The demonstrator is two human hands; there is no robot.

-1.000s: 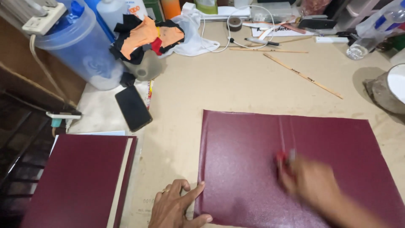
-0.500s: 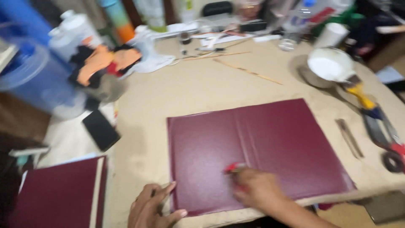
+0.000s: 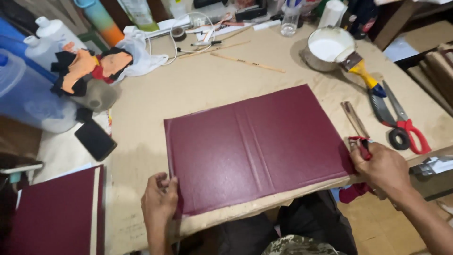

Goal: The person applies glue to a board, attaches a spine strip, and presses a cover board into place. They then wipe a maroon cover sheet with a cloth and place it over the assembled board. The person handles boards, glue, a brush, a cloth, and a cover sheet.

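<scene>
At tabletop (image 3: 198, 89) centre: maroon book cover (image 3: 255, 146), lying flat and open. Left hand (image 3: 159, 200) presses its near-left corner, fingers released; right hand (image 3: 381, 166) at right edge, grasping small red tool (image 3: 362, 144).

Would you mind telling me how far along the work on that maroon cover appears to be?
Done, apparently: the maroon cover lies flat and opened out on the table, with spine creases down its middle. In hand: the left hand presses its near left corner, while the right hand holds a small red tool at its right edge. Left: a bound book lies apart, not joined to the cover; glue pot and brush sit aside.
</scene>
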